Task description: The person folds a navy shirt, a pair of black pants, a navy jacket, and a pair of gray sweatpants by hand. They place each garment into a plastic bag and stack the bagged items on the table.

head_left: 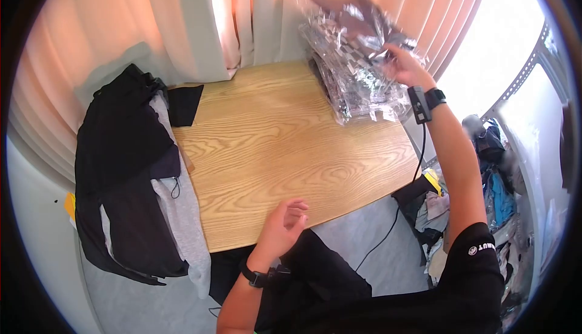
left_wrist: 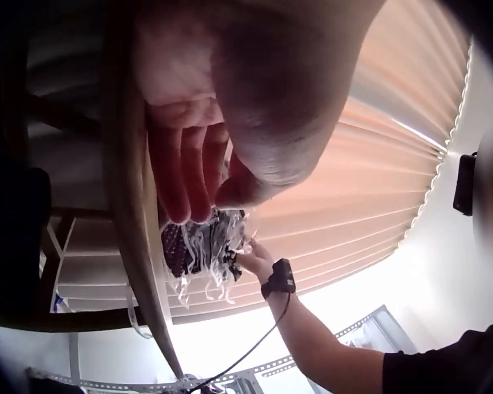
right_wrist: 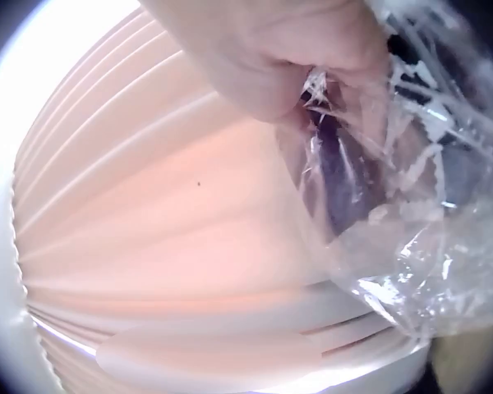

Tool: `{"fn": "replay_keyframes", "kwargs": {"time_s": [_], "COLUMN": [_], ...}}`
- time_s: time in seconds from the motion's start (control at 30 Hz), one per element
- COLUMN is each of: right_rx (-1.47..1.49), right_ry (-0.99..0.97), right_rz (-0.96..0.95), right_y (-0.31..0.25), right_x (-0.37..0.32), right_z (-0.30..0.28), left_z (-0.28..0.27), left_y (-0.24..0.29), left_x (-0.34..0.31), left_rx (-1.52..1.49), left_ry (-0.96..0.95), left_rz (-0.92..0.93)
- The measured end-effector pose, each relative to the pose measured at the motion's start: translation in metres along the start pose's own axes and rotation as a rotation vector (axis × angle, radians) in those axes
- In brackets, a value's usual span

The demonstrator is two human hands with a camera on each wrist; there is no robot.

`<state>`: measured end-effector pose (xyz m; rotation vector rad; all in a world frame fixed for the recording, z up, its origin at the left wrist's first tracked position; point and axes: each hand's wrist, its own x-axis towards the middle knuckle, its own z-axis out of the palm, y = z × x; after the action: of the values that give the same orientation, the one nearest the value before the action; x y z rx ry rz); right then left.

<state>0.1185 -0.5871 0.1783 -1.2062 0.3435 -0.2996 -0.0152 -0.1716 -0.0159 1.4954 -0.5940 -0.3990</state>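
Observation:
My right hand [head_left: 410,68] pinches a clear plastic bag [right_wrist: 427,246] with dark folded clothing inside, at the back right of the table. This bag lies over a pile of similar bagged garments [head_left: 357,94], their shiny wrapping crumpled. In the right wrist view, thumb and fingers close on the film, and part of the fingers is hidden behind it. My left hand [head_left: 282,228] hovers by the table's front edge, its fingers loosely bent and nothing in them. The left wrist view shows its fingers [left_wrist: 177,176] hanging beside the tabletop edge.
Black and grey garments [head_left: 130,176] drape over the left side of the wooden table [head_left: 291,158]. Pleated curtains [head_left: 151,18] hang behind. On the right, a metal rack [head_left: 521,79] stands near heaped clothes [head_left: 497,194]. A cable [head_left: 397,212] runs down from my right wrist.

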Motion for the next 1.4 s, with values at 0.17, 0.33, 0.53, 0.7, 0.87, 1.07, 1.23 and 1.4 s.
{"fn": "replay_keyframes", "kwargs": {"time_s": [0.17, 0.33, 0.53, 0.7, 0.87, 1.07, 1.23, 1.4], "right_rx": [0.109, 0.408, 0.218, -0.545, -0.809, -1.255, -1.271, -1.26], "right_ry": [0.064, -0.411, 0.322, 0.318, 0.031, -0.016, 0.032, 0.014], "right_rz": [0.044, 0.059, -0.427, -0.573, -0.565, -0.738, -0.771, -0.83], "right_y": [0.018, 0.025, 0.091, 0.214, 0.245, 0.247, 0.251, 0.25], "right_x": [0.026, 0.001, -0.136, -0.228, -0.254, -0.236, -0.235, -0.234], "right_z": [-0.022, -0.043, -0.026, -0.031, 0.018, 0.046, 0.045, 0.042], "left_z": [-0.004, -0.002, -0.007, -0.055, -0.161, -0.228, -0.239, -0.265], "left_y": [-0.001, -0.001, 0.009, 0.023, 0.074, 0.059, 0.055, 0.057], "left_x": [-0.003, -0.003, -0.007, -0.017, -0.011, 0.018, 0.036, 0.064], "left_rx": [-0.139, -0.15, -0.094, 0.665, 1.37, 1.695, 1.751, 1.921], "left_ry": [0.01, 0.012, 0.052, 0.322, 0.44, 0.368, 0.479, 0.443], "left_rz": [-0.076, -0.066, -0.11, 0.113, 0.055, -0.14, -0.076, 0.298]}}
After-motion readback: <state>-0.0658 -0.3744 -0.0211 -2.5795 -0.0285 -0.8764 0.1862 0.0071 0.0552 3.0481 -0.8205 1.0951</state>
